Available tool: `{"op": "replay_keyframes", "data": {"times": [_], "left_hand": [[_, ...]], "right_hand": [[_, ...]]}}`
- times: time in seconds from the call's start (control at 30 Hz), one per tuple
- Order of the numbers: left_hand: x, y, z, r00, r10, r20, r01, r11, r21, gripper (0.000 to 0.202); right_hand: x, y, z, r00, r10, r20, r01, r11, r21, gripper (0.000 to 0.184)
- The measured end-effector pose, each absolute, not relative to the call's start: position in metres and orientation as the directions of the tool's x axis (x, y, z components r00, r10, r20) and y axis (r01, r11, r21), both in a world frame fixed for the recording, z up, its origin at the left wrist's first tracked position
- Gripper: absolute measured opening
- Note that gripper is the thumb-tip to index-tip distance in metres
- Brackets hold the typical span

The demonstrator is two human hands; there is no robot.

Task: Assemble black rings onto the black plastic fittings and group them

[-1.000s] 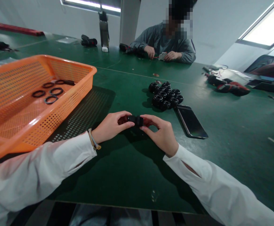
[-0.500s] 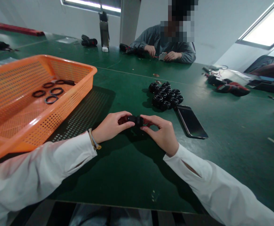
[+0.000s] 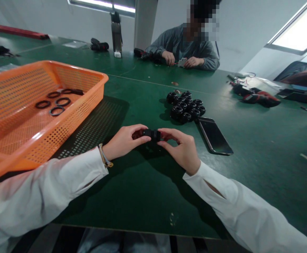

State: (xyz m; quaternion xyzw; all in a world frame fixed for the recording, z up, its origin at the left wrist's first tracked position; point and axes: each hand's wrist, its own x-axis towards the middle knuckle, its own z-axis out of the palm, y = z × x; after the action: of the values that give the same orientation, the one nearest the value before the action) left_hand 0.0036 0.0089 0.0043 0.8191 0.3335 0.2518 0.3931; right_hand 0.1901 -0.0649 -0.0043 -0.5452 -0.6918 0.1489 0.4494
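Between my two hands, just above the green table, a small black cylindrical fitting [image 3: 152, 135] lies sideways. My left hand [image 3: 124, 141] pinches its left end between thumb and fingers. On the other end, the thumb and fingertips of my right hand [image 3: 183, 147] are closed around it. The fingers partly hide both ends, and fine detail such as threads is too small to make out. Beyond my right hand stands a cluster of black round fittings [image 3: 186, 107], with open holes in their tops.
An orange perforated basket [image 3: 77, 123] at left holds several black rings [image 3: 62, 101]. A phone [image 3: 214, 136] lies right of my right hand. Across the green table [image 3: 143, 196] sits a person [image 3: 166, 40] handling a small pale part. A bottle [image 3: 116, 35] and a red-black tool [image 3: 261, 98] stand farther off.
Almost nothing differs. Both hands keep the same grip on the black fitting, with only a very slight shift of the right fingers.
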Motion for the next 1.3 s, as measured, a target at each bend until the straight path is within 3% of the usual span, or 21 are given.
{"op": "replay_keyframes", "data": {"times": [0.9, 1.13, 1.3], "left_hand": [[0.0042, 0.0084, 0.005, 0.668, 0.729, 0.15, 0.347, -0.484, 0.803, 0.036], [0.0045, 0.0087, 0.0046, 0.663, 0.735, 0.143, 0.346, -0.47, 0.812, 0.036], [0.004, 0.0092, 0.0035, 0.666, 0.729, 0.158, 0.332, -0.48, 0.812, 0.035]], "right_hand": [[0.1915, -0.0645, -0.0034, -0.033, 0.873, 0.487, 0.682, 0.376, -0.628, 0.026], [0.1904, -0.0653, -0.0037, 0.02, 0.896, 0.444, 0.614, 0.34, -0.712, 0.035], [0.19, -0.065, -0.0042, 0.001, 0.895, 0.447, 0.609, 0.354, -0.71, 0.026]]}}
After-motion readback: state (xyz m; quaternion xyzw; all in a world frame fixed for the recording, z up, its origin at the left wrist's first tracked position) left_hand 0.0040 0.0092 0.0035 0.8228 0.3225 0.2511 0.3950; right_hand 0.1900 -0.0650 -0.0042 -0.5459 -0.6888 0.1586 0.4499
